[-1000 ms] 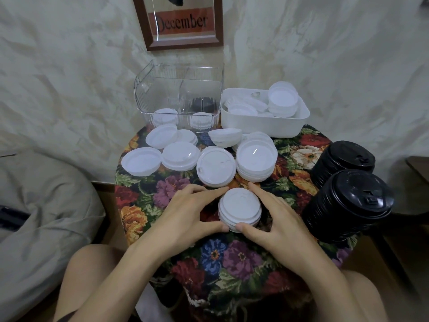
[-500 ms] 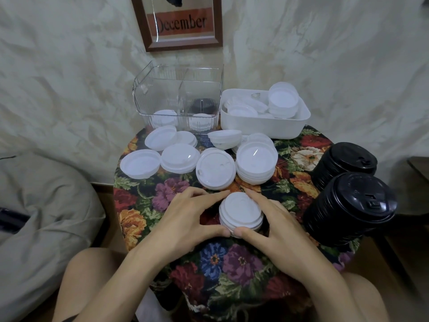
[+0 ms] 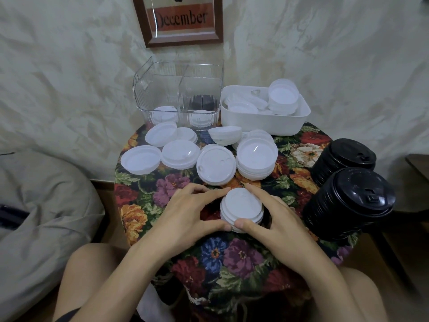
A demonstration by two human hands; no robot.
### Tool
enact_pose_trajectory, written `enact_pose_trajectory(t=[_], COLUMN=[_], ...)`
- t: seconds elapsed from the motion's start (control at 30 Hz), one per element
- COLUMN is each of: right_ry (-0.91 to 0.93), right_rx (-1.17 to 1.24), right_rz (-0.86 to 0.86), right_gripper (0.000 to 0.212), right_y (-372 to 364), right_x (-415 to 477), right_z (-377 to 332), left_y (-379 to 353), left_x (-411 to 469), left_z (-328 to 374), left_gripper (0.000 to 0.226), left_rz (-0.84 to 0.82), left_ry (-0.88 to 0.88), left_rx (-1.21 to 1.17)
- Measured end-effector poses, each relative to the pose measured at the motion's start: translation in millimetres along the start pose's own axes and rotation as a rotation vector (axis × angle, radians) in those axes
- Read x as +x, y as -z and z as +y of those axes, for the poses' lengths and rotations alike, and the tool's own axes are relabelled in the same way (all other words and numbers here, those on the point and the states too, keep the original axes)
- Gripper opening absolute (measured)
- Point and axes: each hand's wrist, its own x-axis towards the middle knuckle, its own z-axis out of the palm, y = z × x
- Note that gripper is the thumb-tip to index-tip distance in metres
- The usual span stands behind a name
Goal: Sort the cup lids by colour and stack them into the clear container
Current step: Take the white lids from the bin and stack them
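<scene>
A small stack of white lids [image 3: 240, 205] sits at the middle of the floral table. My left hand [image 3: 185, 216] grips it from the left and my right hand [image 3: 270, 219] from the right, thumbs at its near edge and forefingers at its far edge. Behind it lie several more white lids and stacks [image 3: 256, 159]. The clear container [image 3: 178, 94] stands at the back, with white lids low in its front compartments and a dark stack behind. Two tall stacks of black lids [image 3: 348, 203] lie tilted at the right edge.
A white tub [image 3: 262, 123] with more white lids stands right of the clear container. The round table [image 3: 144, 194] is covered in a flowered cloth. A grey cushion [image 3: 34, 217] lies to the left. A framed picture [image 3: 181, 19] hangs on the wall.
Both hands stay around the small white stack, and its top lids have tilted and shifted slightly. The view has dropped a little.
</scene>
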Motion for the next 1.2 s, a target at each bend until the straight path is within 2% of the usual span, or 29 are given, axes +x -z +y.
enact_pose_trajectory(t=[0.47, 0.73, 0.9, 1.1, 1.2], right_ry=[-0.027, -0.054, -0.032, -0.039, -0.028], right_rx=[-0.049, -0.172, -0.177, -0.044, -0.049], right_rz=[-0.006, 0.09, 0.125, 0.06, 0.012], right_gripper=[0.081, 0.079, 0.08, 0.083, 0.075], right_y=[2, -7, -12, -1, 4], right_x=[2, -7, -11, -10, -10], right_z=[-8, -20, -18, -8, -5], left_y=[0, -4, -3, 2, 2], left_x=[0, 2, 0, -4, -4], left_z=[4, 0, 1, 8, 9], left_gripper=[0.076, 0.075, 0.074, 0.076, 0.084], left_rz=[0.038, 0.04, 0.036, 0.02, -0.018], left_ry=[-0.049, -0.109, -0.102, -0.08, -0.032], left_rx=[0.012, 0.132, 0.123, 0.07, 0.051])
